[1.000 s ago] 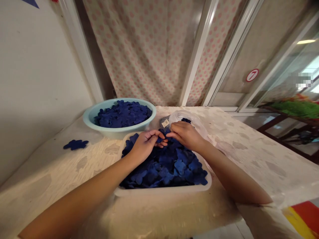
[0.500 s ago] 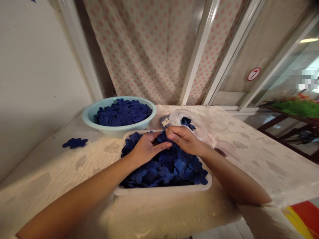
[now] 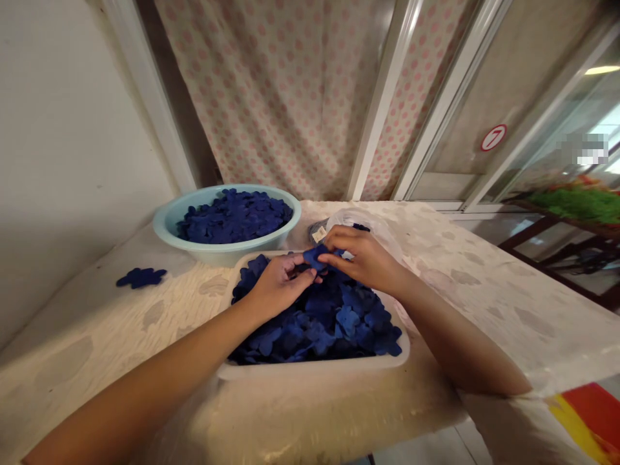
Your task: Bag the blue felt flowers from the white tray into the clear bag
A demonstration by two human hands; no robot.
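Both your hands meet over a white tub (image 3: 314, 370) heaped with blue, flower-shaped pieces (image 3: 310, 329). Half a second ago your right hand was closed in a loose fist that hid most of what it held; now its fingers have straightened, and more of the small blue piece (image 3: 314, 256) shows. The thumb and fingers of your right hand (image 3: 362, 259) pinch its right side. Your left hand (image 3: 281, 284) has its fingers curled, tips at the piece's left edge, thumb just below; whether they grip it, I cannot tell. The piece lies between your two sets of fingertips, above the heap, so handling it looks unfinished. Beyond your left fingers stands a pale blue basin (image 3: 227, 256) of similar pieces; left of them, a lone piece (image 3: 141, 278) lies flat. Just past your right fingers sits a clear plastic bag (image 3: 387, 237).
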